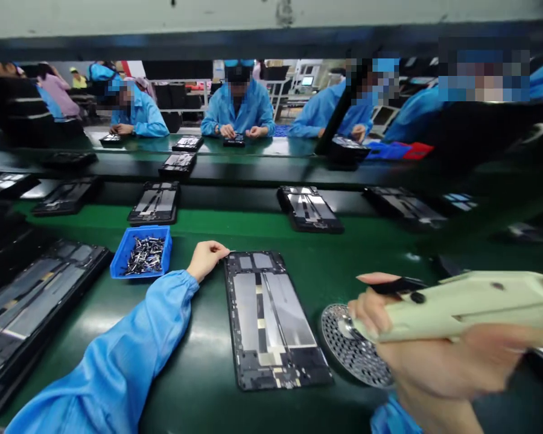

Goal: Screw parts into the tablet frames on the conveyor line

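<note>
An opened tablet (pixel 271 307), with grey panels and dark cables showing, lies flat on the green bench in front of me. My left hand (pixel 207 259) is at its upper left corner, thumb and forefinger pinched together; whatever they hold is too small to make out. In my right hand (pixel 438 355) is a pale green electric screwdriver (pixel 470 304), held tilted to the right of the tablet and slightly blurred. Under its front end sits a round metal plate (pixel 355 349) full of small holes. The screwdriver's tip is hidden behind my fingers.
A blue bin (pixel 117 265) of small screw-like parts stands left of the tablet. Stacked tablets (pixel 40 301) rise at far left. More tablets (pixel 310 208) lie along the green belt (pixel 235 224). Across it, people in blue work jackets (pixel 238 108) handle devices. A beam (pixel 271 36) crosses overhead.
</note>
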A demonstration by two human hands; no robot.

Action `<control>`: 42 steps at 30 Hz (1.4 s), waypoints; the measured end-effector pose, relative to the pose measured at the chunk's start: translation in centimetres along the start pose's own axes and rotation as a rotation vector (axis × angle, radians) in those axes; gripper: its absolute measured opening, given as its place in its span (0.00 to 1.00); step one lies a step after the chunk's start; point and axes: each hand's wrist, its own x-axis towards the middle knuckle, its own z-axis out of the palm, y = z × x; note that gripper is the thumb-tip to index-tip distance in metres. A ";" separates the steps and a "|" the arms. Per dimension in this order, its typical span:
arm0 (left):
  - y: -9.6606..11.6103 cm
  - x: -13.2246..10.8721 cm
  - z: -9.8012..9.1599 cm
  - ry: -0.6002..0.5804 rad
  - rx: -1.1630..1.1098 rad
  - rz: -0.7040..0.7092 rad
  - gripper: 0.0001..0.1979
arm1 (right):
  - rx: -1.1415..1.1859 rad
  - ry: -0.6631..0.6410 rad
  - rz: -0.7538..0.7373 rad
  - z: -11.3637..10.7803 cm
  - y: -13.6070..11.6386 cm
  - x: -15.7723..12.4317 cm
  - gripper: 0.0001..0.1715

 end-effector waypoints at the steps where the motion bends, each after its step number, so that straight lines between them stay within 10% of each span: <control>1: -0.3 0.0 0.2 -0.010 0.008 0.007 0.07 | 0.002 -0.056 0.010 1.0 0.0 0.2 0.46; 8: -1.0 0.7 0.6 -0.038 0.064 0.033 0.03 | 0.085 -0.303 0.059 8.6 2.9 3.9 0.43; 16: -0.5 1.2 0.6 -0.204 0.019 -0.090 0.07 | 0.130 -0.254 0.026 16.8 10.4 8.2 0.40; 42: -1.3 1.0 1.2 -0.068 0.193 -0.091 0.05 | 0.151 -0.187 -0.065 18.7 13.4 7.9 0.39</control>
